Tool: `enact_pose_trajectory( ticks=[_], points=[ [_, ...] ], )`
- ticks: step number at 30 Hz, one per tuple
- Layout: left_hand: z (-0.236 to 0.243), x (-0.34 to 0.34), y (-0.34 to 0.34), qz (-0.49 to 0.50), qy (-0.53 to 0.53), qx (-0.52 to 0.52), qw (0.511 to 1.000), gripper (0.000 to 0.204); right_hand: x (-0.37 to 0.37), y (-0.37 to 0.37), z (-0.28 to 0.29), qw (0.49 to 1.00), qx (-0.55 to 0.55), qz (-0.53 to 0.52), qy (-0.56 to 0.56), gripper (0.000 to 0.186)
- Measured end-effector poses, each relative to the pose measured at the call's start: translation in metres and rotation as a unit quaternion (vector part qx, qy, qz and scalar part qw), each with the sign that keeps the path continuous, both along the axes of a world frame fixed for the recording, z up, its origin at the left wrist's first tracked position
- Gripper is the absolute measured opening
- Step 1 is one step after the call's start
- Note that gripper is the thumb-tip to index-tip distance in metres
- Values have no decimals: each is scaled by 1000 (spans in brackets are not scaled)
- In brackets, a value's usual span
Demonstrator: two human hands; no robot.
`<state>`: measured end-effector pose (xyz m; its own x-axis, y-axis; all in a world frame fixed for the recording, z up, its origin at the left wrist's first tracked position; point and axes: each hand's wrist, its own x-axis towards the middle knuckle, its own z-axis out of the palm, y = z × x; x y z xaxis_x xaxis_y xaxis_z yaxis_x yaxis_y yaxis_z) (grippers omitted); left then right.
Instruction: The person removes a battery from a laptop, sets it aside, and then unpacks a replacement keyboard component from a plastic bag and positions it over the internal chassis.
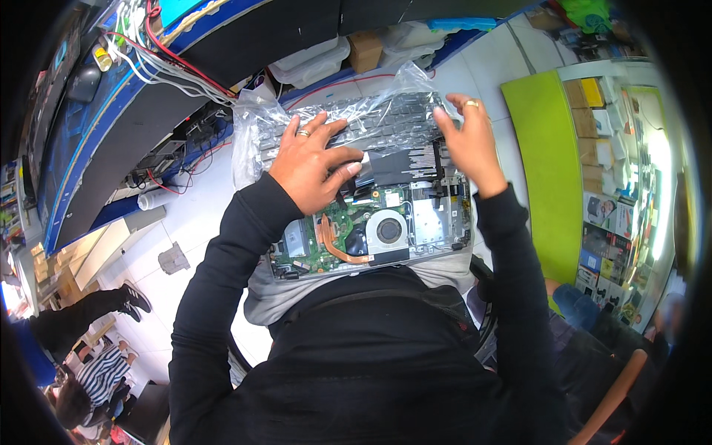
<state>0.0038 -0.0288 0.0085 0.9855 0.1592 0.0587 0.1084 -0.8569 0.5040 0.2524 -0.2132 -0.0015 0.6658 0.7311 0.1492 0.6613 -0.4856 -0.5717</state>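
On my lap lies an opened laptop (334, 252), showing a green circuit board, copper heat pipe, round fan (388, 230) and black battery (400, 167). Over its far part is a black keyboard (386, 111) inside crinkled clear plastic (252, 111). My left hand (311, 167) rests across the keyboard's left half, outer fingers spread on the plastic, thumb and index closed near a small silvery piece that I cannot make out. My right hand (467, 137) grips the right edge of the wrapped keyboard between thumb and curled fingers.
A blue-edged counter (133, 148) with cables curves along the left. Plastic bins (311, 59) sit beyond the laptop. A green bench (541, 185) and shelves (601, 222) stand right. Other people appear lower left (100, 378) and lower right (615, 393).
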Motion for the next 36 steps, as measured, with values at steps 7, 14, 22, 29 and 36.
enact_pose_trajectory(
  ticks=[7, 14, 22, 29, 36],
  points=[
    [0, 9, 7, 38, 5, -49, 998, 20, 21, 16, -9, 994, -41, -18, -99, 36],
    [-1, 2, 5, 45, 7, -35, 998, 20, -116, 3, 42, 953, 53, 291, -59, 13],
    [-4, 3, 3, 34, -2, -29, 999, 20, -145, 5, 26, 953, -22, 296, -66, 19],
    [0, 1, 3, 28, 15, -36, 999, 20, -153, 4, 17, 960, -33, 265, -83, 11],
    [-3, -1, 4, 24, 22, -35, 999, 20, -158, 2, 14, 961, -42, 262, -81, 10]
  ],
)
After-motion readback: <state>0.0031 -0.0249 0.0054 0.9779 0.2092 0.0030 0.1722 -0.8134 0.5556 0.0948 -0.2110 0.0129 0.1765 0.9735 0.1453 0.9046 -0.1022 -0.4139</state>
